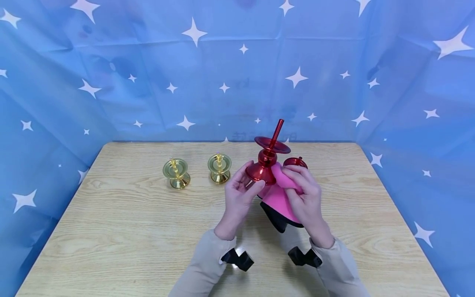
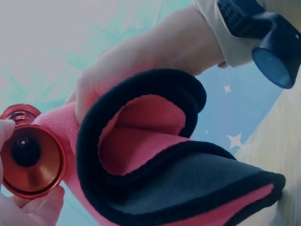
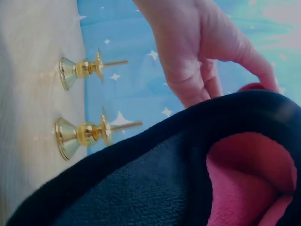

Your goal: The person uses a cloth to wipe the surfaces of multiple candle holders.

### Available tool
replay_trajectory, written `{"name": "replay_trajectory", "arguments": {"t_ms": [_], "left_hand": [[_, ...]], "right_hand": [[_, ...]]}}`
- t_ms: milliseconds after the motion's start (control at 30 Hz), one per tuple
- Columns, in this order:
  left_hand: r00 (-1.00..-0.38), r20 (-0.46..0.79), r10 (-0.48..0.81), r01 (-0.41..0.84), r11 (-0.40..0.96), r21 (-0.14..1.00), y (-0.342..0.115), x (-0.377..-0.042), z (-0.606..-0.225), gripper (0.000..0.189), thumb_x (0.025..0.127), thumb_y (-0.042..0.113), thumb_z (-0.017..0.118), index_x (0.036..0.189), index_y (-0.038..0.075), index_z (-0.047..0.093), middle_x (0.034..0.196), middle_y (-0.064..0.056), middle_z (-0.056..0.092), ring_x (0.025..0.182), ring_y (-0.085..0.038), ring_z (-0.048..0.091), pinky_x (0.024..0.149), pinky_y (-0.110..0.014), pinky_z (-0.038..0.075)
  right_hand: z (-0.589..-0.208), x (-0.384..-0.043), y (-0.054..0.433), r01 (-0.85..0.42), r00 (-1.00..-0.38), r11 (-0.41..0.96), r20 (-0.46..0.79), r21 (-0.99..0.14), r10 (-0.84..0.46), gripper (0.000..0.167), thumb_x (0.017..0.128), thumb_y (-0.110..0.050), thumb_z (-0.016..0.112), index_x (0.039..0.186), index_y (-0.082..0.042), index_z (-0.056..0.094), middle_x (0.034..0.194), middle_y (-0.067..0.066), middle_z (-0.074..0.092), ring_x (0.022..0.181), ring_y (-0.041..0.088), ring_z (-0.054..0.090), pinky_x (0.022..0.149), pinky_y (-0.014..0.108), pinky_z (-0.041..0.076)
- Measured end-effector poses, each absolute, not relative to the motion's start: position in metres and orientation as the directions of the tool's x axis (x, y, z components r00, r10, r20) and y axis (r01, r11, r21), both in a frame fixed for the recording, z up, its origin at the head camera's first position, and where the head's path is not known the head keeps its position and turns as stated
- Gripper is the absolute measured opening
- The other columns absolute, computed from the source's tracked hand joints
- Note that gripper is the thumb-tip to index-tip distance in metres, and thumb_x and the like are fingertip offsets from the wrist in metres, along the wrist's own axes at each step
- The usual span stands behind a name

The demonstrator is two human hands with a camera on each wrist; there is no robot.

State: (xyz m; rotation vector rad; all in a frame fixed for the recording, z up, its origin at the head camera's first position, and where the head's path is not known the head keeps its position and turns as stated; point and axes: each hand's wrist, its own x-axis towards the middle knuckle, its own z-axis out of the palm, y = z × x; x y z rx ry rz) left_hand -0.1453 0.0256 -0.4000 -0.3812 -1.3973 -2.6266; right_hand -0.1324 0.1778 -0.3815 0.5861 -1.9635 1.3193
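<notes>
My left hand [image 1: 238,196] holds a red metal candlestick [image 1: 266,159] by its flared base, tilted a little to the right above the table. In the left wrist view the hollow underside of its base [image 2: 35,165] shows. A pink cloth [image 1: 280,200] with a dark grey reverse and black edging is bunched in my right hand [image 1: 306,196]. That hand presses the cloth against the right side of the candlestick, by the base and stem. The cloth's loose part hangs below in folds.
Two gold candlesticks [image 1: 176,171] [image 1: 219,167] stand upright on the wooden table [image 1: 122,231], left of the hands. Behind my right hand is a second red candlestick [image 1: 295,161], partly hidden. A blue curtain [image 1: 222,62] with white stars surrounds the table's back and sides.
</notes>
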Motion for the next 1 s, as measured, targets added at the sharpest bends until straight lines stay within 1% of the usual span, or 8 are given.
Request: {"name": "replay_trajectory", "arguments": {"t_ms": [233,367,467,600,700,833,900,1000], "left_hand": [[-0.951,0.308,0.023,0.250,-0.529,0.811,0.024,-0.144,-0.401,0.079,0.072,0.028,0.081,0.127,-0.017,0.045,0.116,-0.017,0.061,0.102,-0.012,0.060,0.087,-0.028,0.049],[-0.949,0.313,0.034,0.247,-0.538,0.806,0.025,-0.143,-0.402,0.071,0.073,0.018,0.080,0.125,-0.017,0.046,0.111,-0.012,0.064,0.100,-0.012,0.060,0.085,-0.027,0.050],[-0.954,0.300,0.030,0.238,-0.536,0.810,0.025,-0.144,-0.404,0.066,0.074,0.012,0.079,0.124,-0.016,0.048,0.110,-0.012,0.064,0.100,-0.013,0.060,0.085,-0.027,0.050],[-0.959,0.284,-0.009,0.250,-0.507,0.825,0.025,-0.147,-0.407,0.066,0.074,0.014,0.080,0.125,-0.013,0.049,0.115,-0.017,0.061,0.102,-0.014,0.060,0.087,-0.028,0.049],[-0.958,0.284,-0.046,0.269,-0.490,0.829,0.023,-0.149,-0.408,0.065,0.074,0.014,0.080,0.125,-0.012,0.049,0.117,-0.020,0.060,0.102,-0.014,0.060,0.090,-0.030,0.048],[-0.951,0.298,-0.084,0.302,-0.463,0.833,0.021,-0.152,-0.408,0.062,0.074,0.008,0.078,0.124,-0.012,0.050,0.115,-0.023,0.060,0.103,-0.016,0.060,0.091,-0.033,0.047],[-0.951,0.293,-0.101,0.306,-0.451,0.838,0.020,-0.153,-0.408,0.059,0.074,0.005,0.077,0.124,-0.012,0.050,0.114,-0.023,0.061,0.103,-0.017,0.060,0.091,-0.034,0.047],[-0.959,0.260,-0.111,0.282,-0.439,0.853,0.021,-0.154,-0.409,0.055,0.074,0.000,0.075,0.122,-0.011,0.052,0.112,-0.022,0.061,0.102,-0.018,0.061,0.091,-0.035,0.047]], "right_hand": [[-0.380,-0.141,0.174,-0.544,-0.789,0.422,0.613,-0.726,0.038,0.033,0.069,0.022,0.059,0.097,0.007,0.069,0.101,0.020,0.065,0.096,0.009,0.056,0.082,0.014,0.041],[-0.379,-0.149,0.180,-0.364,-0.903,0.308,0.414,-0.879,0.113,0.036,0.072,0.019,0.059,0.106,0.007,0.067,0.100,-0.003,0.067,0.091,0.004,0.055,0.075,0.017,0.044],[-0.373,-0.152,0.184,-0.242,-0.954,0.237,0.276,-0.941,0.119,0.036,0.076,0.012,0.060,0.110,0.002,0.067,0.094,-0.017,0.064,0.078,0.006,0.056,0.064,0.018,0.045],[-0.367,-0.151,0.186,-0.197,-0.976,0.280,0.216,-0.940,0.040,0.026,0.079,0.005,0.063,0.104,-0.001,0.068,0.089,-0.005,0.065,0.066,0.008,0.054,0.057,0.021,0.045],[-0.366,-0.146,0.184,-0.240,-0.967,0.337,0.255,-0.910,0.000,0.025,0.079,0.006,0.064,0.103,0.003,0.068,0.095,0.009,0.066,0.076,0.006,0.055,0.063,0.019,0.045],[-0.364,-0.135,0.179,-0.390,-0.913,0.353,0.407,-0.850,-0.026,0.031,0.077,0.015,0.061,0.105,0.005,0.068,0.105,0.018,0.065,0.095,0.005,0.055,0.075,0.017,0.043],[-0.361,-0.131,0.175,-0.501,-0.848,0.352,0.529,-0.791,-0.020,0.036,0.074,0.019,0.058,0.105,0.005,0.068,0.105,0.019,0.064,0.098,0.008,0.055,0.076,0.017,0.043],[-0.358,-0.128,0.167,-0.656,-0.699,0.399,0.715,-0.641,0.002,0.037,0.073,0.018,0.054,0.105,0.005,0.068,0.104,0.021,0.063,0.098,0.017,0.057,0.075,0.018,0.044]]}}
